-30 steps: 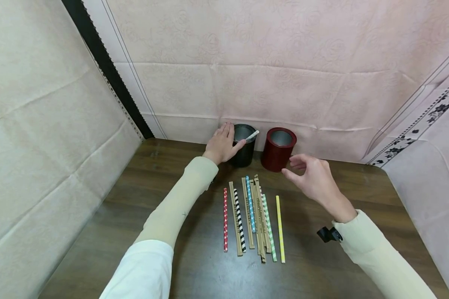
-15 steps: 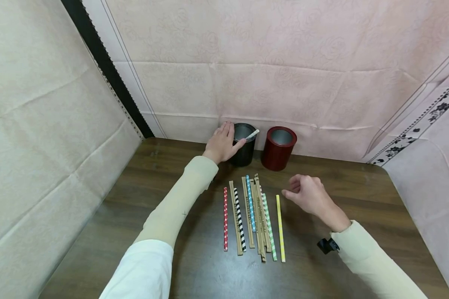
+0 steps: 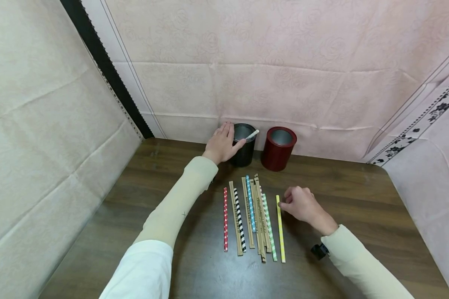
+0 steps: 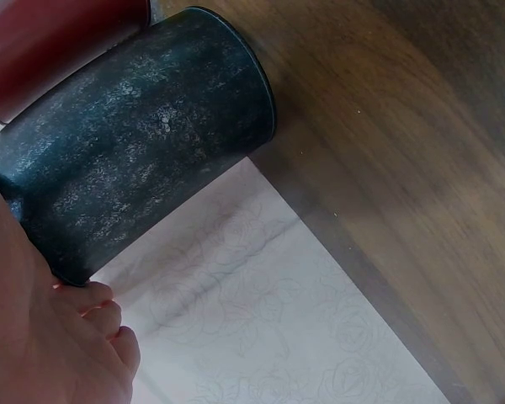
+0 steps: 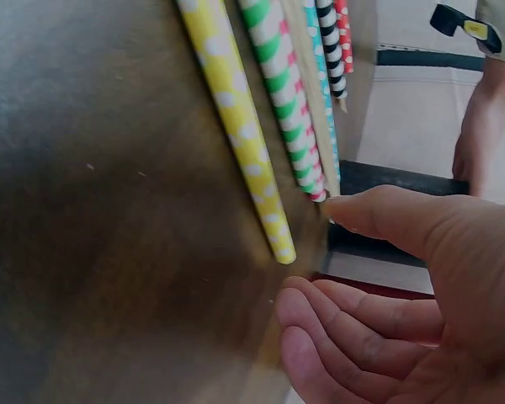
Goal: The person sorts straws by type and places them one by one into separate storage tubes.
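Note:
My left hand [image 3: 221, 145] rests against the left side of a black can [image 3: 244, 154], its fingers straight along the can and the thumb by the front rim. A pale paper straw [image 3: 252, 135] leans in that can, its end sticking out over the rim. In the left wrist view the can's dark mottled wall [image 4: 143, 135] shows beside the palm. My right hand [image 3: 303, 205] hovers at the upper end of a yellow straw with white dots [image 3: 281, 236]. In the right wrist view, thumb and fingers [image 5: 353, 328] stand apart, just past the end of the yellow straw [image 5: 240, 135], with nothing between them.
Right of the black can stands a dark red can [image 3: 278, 149]. Several straws lie side by side on the wooden table [image 3: 321, 270]: red dotted [image 3: 225, 220], black striped [image 3: 240, 220], blue dotted [image 3: 251, 203], green striped [image 3: 269, 228] and paper-wrapped ones [image 3: 236, 224]. A patterned cloth [image 3: 284, 91] hangs behind.
My right hand has come down and left from beside the red can to the top of the yellow straw, its fingers drawing closer together. The left hand has stayed on the black can.

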Demonstrator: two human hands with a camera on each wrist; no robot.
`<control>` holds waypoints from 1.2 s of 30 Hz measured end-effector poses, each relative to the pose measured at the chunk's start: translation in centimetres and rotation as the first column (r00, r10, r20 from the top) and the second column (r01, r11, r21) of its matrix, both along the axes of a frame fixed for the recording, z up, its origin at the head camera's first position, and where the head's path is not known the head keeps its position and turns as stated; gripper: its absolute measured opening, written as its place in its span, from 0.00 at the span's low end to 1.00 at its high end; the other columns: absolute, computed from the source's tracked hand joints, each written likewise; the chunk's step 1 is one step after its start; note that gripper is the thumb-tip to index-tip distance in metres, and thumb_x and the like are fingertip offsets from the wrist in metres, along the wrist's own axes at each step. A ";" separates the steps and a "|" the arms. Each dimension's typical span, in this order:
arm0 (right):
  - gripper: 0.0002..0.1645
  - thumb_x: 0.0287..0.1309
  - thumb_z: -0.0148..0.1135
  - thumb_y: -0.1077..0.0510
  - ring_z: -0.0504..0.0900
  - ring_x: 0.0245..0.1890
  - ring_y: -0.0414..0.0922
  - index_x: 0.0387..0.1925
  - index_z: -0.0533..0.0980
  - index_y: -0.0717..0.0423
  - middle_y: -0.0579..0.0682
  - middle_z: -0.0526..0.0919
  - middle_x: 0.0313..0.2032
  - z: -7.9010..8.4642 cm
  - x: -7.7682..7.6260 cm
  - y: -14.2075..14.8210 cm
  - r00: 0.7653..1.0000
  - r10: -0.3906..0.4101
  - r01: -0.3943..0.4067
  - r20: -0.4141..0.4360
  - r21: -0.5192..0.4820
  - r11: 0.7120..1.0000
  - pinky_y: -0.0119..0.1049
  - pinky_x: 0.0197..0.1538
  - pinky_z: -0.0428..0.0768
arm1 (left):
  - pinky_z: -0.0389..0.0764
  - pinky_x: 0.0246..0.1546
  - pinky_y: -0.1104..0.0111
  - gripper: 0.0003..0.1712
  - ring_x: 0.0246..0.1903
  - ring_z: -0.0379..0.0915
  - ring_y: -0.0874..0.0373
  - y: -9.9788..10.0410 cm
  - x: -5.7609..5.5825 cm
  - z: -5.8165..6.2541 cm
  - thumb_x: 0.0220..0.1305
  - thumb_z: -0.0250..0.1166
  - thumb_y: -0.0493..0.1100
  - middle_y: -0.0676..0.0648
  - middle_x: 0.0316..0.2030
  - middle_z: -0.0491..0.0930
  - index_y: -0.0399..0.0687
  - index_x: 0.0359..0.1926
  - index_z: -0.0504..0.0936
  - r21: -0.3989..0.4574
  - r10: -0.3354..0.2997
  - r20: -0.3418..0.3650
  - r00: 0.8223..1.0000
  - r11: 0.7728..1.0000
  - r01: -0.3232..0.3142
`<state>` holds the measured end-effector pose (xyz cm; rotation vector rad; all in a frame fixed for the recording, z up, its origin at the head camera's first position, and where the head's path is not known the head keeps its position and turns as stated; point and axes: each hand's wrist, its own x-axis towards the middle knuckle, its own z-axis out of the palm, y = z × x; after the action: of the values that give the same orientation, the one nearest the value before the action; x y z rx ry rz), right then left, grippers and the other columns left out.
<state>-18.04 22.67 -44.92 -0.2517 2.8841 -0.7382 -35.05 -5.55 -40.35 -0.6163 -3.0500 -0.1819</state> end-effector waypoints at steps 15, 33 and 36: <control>0.21 0.62 0.76 0.52 0.81 0.29 0.44 0.45 0.85 0.67 0.58 0.89 0.38 -1.9 -0.6 -1.1 0.994 -0.065 0.063 0.084 0.023 0.998 0.36 0.33 0.82 | 0.44 0.86 0.58 0.53 0.86 0.34 0.48 0.0 -0.2 -0.1 0.80 0.31 0.74 0.40 0.86 0.41 0.38 0.85 0.41 -0.003 0.002 0.001 1.000 1.000 -0.002; 0.18 0.63 0.74 0.52 0.74 0.22 0.43 0.18 0.86 0.52 0.45 0.80 0.16 -2.5 -1.5 -0.7 0.985 -0.081 0.089 0.153 -0.041 0.995 0.34 0.28 0.70 | 0.44 0.86 0.58 0.53 0.86 0.34 0.48 0.1 -0.2 -0.1 0.80 0.30 0.74 0.40 0.86 0.40 0.38 0.85 0.40 -0.017 0.003 0.009 1.000 1.000 -0.002; 0.17 0.64 0.73 0.52 0.75 0.23 0.44 0.20 0.87 0.52 0.46 0.83 0.19 -2.4 -1.7 -0.3 0.981 -0.070 0.086 0.181 -0.080 0.993 0.35 0.28 0.71 | 0.43 0.86 0.58 0.53 0.86 0.34 0.48 0.1 -0.2 0.0 0.80 0.30 0.74 0.40 0.86 0.40 0.38 0.85 0.39 -0.015 0.002 0.011 1.000 1.000 -0.002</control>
<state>-19.77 22.34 -47.27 -0.0783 2.7091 -0.8559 -35.26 -5.49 -40.37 -0.6150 -3.0658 -0.1628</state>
